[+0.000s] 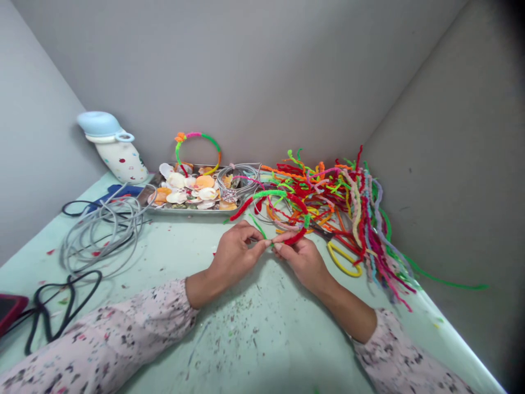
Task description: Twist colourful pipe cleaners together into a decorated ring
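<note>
My left hand (238, 249) and my right hand (304, 260) meet above the middle of the table, thumbs and fingertips pinched close together. Between them is an arc of red and green fuzzy pipe cleaner (296, 203), which curves up from my right fingers and over to the left. My right fingers grip its red lower end. A short green pipe cleaner (257, 225) sticks up beside my left fingers, which pinch it near the arc's end. The exact joint is hidden by the fingertips.
Behind my hands, a metal tray (192, 212) holds shells, with a colourful pipe-cleaner ring (213, 141) against the wall. Loose pipe cleaners (361, 219) and yellow-handled scissors (343, 259) lie right. Grey wire coils (102, 241), a black cord (74, 306) and a bottle (118, 156) are left.
</note>
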Tool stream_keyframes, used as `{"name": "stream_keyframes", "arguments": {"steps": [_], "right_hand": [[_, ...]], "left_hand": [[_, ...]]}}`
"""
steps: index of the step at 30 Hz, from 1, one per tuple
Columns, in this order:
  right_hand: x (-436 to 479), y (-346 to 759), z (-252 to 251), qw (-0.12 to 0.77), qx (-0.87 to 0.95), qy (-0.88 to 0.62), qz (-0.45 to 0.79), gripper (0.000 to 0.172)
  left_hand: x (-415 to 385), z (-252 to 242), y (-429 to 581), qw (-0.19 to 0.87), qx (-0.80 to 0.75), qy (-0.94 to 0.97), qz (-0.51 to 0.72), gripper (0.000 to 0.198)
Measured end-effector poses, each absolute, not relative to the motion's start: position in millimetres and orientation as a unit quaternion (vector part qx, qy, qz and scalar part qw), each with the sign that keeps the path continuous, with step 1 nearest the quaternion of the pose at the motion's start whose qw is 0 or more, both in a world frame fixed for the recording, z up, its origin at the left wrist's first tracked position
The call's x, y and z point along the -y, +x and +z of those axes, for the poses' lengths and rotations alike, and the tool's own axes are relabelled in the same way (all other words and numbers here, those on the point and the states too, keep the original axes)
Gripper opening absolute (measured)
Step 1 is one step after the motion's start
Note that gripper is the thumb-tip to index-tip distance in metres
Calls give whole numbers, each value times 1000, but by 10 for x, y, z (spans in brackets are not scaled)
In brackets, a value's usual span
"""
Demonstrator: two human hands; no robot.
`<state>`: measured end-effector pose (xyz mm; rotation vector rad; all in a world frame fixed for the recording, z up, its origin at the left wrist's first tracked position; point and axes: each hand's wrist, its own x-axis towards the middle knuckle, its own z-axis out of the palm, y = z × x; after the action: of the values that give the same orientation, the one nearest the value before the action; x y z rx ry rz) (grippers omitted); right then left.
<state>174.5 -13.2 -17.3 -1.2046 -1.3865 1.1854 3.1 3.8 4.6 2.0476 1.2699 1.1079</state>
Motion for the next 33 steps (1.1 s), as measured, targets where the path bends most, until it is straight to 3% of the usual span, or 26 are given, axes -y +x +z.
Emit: {"name": "stream_keyframes", "arguments": {"steps": [13, 23, 33], "right_hand": [[165, 1711, -177, 473, 564, -508, 447, 18], [104, 1710, -110, 496, 453, -486, 559, 19], [89, 1737, -146, 509, 424, -458, 592, 18]], "left_hand": [[-52, 2, 21, 265, -485, 732, 397, 9], [-4, -7, 33, 177, -413, 777, 440, 5], [-16, -19, 10, 118, -370, 807, 445, 8]]}}
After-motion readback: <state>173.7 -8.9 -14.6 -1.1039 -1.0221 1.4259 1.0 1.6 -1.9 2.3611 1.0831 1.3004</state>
